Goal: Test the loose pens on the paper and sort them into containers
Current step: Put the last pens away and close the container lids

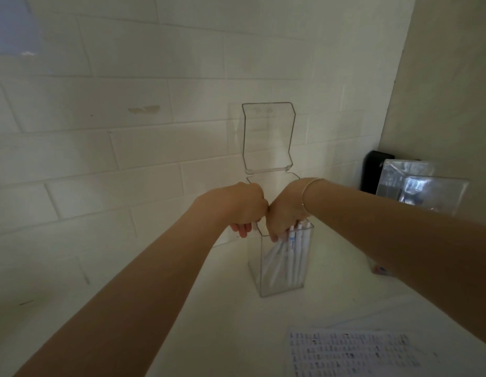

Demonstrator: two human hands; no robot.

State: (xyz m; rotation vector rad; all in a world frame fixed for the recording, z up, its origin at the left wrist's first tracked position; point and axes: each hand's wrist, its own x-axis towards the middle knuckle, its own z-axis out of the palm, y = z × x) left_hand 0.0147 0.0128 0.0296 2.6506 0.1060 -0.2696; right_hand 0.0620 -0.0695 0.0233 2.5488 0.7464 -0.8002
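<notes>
Head view: a person is reaching with both arms over a white counter toward a tall clear acrylic container with its hinged lid standing open against the tiled wall.
Right hand: the right hand is curling round the tops of a bunch of white pens that are standing inside the container.
Left hand: the left hand is curling at the container's near-left rim (whether it is pinching the rim or a pen cannot be told).
Step in hand: she or he is probably settling sorted pens into the container.
Doing it well: the left hand should be steadying the tall box while the right is lowering the pens straight, tips down, releasing only once they are touching the bottom.
Risk: the narrow container is looking easy to tip.
Paper: a printed sheet is lying near the front right.
Other container: another clear box is standing at the right wall.
</notes>
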